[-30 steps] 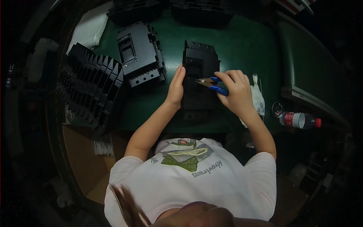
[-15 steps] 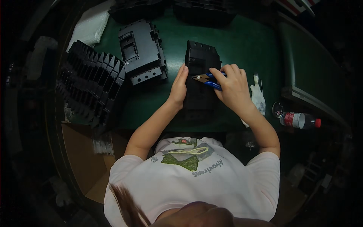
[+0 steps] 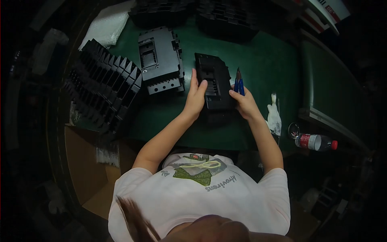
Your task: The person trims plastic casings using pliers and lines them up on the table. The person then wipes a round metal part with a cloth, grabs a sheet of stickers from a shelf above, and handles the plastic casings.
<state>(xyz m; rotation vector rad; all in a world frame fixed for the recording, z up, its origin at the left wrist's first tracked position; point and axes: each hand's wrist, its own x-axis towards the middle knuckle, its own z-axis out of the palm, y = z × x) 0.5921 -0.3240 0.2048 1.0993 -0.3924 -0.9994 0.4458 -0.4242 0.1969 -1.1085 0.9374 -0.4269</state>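
Note:
A black moulded plastic housing (image 3: 219,86) with a rectangular opening is held in front of me, tilted up from the table. My left hand (image 3: 196,98) grips its left edge, thumb on the face and fingers along the side. At its right edge my right hand (image 3: 246,105) is closed around blue-handled cutting pliers (image 3: 239,84), jaws pointing away from me. The right thumb also rests against the housing. To the left lies a similar black housing (image 3: 161,56), face up on the green table (image 3: 161,125).
A row of stacked black parts (image 3: 105,84) stands on the left, with more parts (image 3: 225,18) at the back. White wrapping (image 3: 108,26) lies far left. On the right are a stained white glove (image 3: 274,117) and a red-capped bottle (image 3: 314,142). A cardboard box (image 3: 88,169) sits lower left.
The pliers have moved off the housing's face to its right side, and their jaws now point away from me. Both hands now hold the housing, which has been tilted up.

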